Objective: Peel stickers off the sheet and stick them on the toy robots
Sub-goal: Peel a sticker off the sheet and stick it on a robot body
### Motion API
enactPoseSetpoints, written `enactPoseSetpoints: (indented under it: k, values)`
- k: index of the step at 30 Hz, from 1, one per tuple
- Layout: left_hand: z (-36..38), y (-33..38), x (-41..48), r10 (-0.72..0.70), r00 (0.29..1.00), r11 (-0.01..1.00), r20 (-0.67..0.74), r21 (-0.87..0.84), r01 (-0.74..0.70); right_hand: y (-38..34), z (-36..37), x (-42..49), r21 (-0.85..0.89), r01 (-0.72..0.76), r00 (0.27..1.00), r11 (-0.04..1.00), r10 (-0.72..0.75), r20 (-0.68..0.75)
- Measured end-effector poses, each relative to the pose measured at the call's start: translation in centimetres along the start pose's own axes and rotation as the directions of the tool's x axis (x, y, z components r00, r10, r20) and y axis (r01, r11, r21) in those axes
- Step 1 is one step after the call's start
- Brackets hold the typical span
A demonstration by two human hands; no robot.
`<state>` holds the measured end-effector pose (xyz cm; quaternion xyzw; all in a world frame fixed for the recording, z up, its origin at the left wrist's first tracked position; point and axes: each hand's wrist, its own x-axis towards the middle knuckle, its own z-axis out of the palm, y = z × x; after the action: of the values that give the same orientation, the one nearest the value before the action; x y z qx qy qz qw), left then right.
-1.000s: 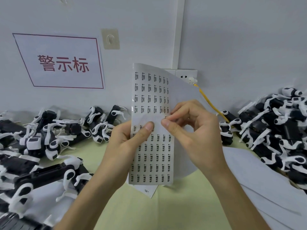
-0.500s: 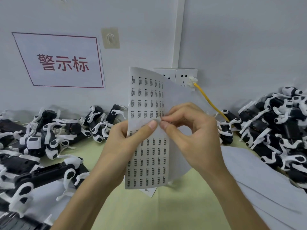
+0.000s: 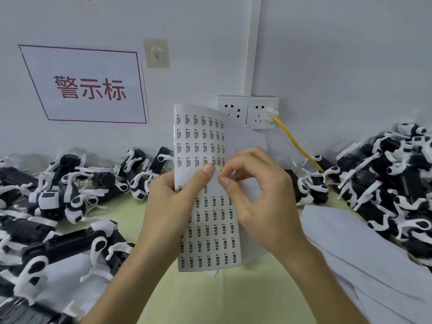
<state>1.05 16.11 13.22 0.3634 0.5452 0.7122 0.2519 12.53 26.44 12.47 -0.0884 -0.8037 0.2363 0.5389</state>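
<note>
Left hand (image 3: 173,206) fingers (image 3: 203,173) clamp thin white sticker sheet (image 3: 198,146) mid-edge; right hand (image 3: 259,199) fingers (image 3: 224,182) pinch its middle. I judge it floppy, featherlight; lift stickers (image 3: 215,232) by corners.

L hand (image 3: 176,202) holds sticker sheet (image 3: 210,232) upright, R hand (image 3: 261,202) pinches at its middle.

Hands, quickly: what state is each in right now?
Left hand: grips the sticker sheet, thumb on its face.
Right hand: thumb and forefinger pinch at the sheet's middle; sticker itself unclear.
</note>
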Motion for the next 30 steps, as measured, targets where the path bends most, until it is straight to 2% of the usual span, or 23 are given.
enactPoseSetpoints:
  k: [5, 10, 13, 18, 25, 30]
  values:
    - [0.0, 0.2, 0.0, -0.028, 0.999, 0.998, -0.019, -0.057, 0.027, 0.0, 0.0, -0.1, 0.125, -0.090, 0.995, 0.988, 0.095, -0.032]
    - [0.0, 0.4, -0.1, -0.107, 0.994, 0.978, 0.030, -0.175, 0.111, -0.2, 0.0, -0.2, 0.043, -0.085, 0.994, 0.995, 0.087, -0.064]
    - [-0.2, 0.7, 0.0, -0.102, 0.994, 0.973, 0.045, -0.203, 0.109, -0.3, 0.0, -0.2, 0.029, -0.074, 0.995, 0.997, 0.076, -0.071]
    - [-0.6, 0.5, 0.3, -0.004, 0.997, 0.983, 0.071, -0.185, 0.017, -0.1, 0.0, -0.2, 0.070, -0.086, 0.993, 0.994, 0.091, -0.075]
    - [-0.7, 0.5, 0.2, 0.166, 0.968, 0.986, 0.187, 0.000, -0.169, 0.6, -1.3, 0.2, 0.111, -0.097, 0.992, 0.989, 0.106, -0.074]
    - [-1.0, 0.8, 0.3, 0.209, 0.952, 0.975, 0.224, 0.030, -0.221, 0.2, -1.6, 0.1, 0.072, -0.003, 0.997, 0.997, 0.008, -0.075]
